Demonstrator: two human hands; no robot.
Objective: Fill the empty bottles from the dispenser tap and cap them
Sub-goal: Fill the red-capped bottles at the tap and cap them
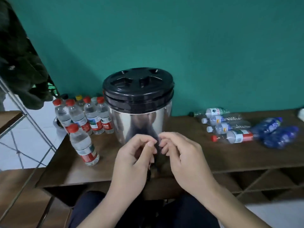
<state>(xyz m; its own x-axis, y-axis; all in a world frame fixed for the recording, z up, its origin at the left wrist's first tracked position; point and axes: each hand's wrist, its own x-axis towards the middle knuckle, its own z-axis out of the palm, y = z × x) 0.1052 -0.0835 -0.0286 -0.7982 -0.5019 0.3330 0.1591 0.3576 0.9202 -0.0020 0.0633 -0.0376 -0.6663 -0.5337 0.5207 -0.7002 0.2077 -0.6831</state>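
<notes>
Both hands sit low in the middle of the frame before the steel dispenser [139, 116]: left hand [131, 163] and right hand [182, 160], fingers curled, fingertips nearly meeting; whether they pinch anything I cannot tell. Capped bottles [92, 116] stand at the left, one filled bottle [83, 145] nearer. Empty bottles [230, 127] lie at the right on the wooden table [230, 155].

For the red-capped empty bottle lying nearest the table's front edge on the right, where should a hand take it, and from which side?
Grip the red-capped empty bottle round its labelled middle, coming down from above. It lies on its side, cap pointing left, with blue bottles crowding its base end, so the top is the clearest approach.
</notes>
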